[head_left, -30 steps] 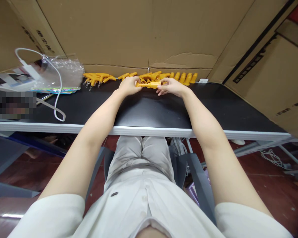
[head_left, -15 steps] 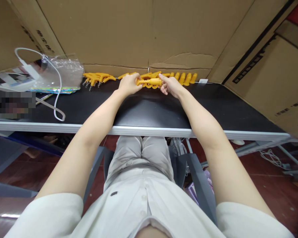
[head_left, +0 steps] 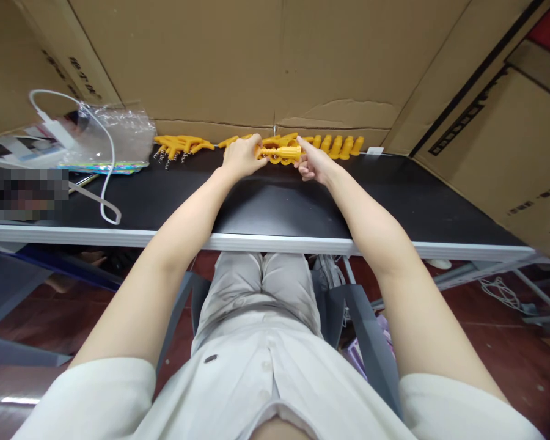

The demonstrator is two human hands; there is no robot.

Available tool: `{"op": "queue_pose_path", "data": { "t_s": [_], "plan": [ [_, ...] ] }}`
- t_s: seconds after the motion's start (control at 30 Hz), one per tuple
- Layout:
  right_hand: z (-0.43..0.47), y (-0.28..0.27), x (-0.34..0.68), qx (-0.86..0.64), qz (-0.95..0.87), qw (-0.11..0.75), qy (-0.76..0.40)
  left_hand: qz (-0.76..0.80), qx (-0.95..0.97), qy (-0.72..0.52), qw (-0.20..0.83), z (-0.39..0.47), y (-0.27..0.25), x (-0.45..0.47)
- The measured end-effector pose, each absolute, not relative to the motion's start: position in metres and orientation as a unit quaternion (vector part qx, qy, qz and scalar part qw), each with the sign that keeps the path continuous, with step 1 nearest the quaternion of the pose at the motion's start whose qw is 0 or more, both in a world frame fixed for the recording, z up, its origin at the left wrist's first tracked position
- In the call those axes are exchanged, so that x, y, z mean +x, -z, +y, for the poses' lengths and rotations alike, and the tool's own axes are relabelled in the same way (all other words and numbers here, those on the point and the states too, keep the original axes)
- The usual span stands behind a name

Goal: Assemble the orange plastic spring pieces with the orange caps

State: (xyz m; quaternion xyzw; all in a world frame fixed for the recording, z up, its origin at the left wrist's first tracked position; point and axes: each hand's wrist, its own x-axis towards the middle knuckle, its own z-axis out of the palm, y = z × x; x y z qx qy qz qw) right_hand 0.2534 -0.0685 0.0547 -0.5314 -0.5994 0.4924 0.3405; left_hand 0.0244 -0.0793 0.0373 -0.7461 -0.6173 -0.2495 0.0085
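Over the back of the black table [head_left: 275, 205], both hands hold one long yellow plastic piece [head_left: 288, 153] lying sideways between them. It looks like a corkscrew, with a ribbed, wider right part and a knobbly, narrower left part. My left hand [head_left: 242, 156] is closed on its left end, hiding that end. At the wider end, my right hand [head_left: 316, 160] pinches it with thumb and fingers. Behind the hands lie more yellow pieces [head_left: 284, 139], partly covered. Yellow handles with metal spirals [head_left: 183, 145] lie to the left, and several yellow sleeves [head_left: 337, 146] stand in a row to the right.
Cardboard [head_left: 211, 61] walls off the back and right side. At the left are a clear plastic bag [head_left: 119, 131], a white cable [head_left: 112, 165] and a blurred-out patch. A small white paper tag [head_left: 374, 151] lies past the sleeves. The table's pale front edge [head_left: 275, 243] runs before my lap.
The held yellow piece has shifted slightly right. My left hand has moved a little right with its fingers resettled, and my right hand's fingers have curled in more.
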Motion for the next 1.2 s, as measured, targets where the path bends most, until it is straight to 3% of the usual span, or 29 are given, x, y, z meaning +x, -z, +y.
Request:
{"op": "queue_pose_path", "data": {
  "t_s": [0.33,0.67,1.2],
  "plan": [
    [-0.072,-0.059,0.259,-0.524,-0.614,0.313,-0.5,-0.607,-0.743,0.281,0.009,-0.067,-0.031,0.014],
    [-0.065,-0.05,0.262,-0.473,-0.636,0.396,-0.464,-0.636,-0.732,0.245,0.011,-0.077,-0.039,0.016],
    [-0.075,-0.057,0.254,-0.504,-0.602,0.42,-0.455,-0.644,-0.726,0.241,0.018,-0.086,-0.043,0.021]
  ]
}}
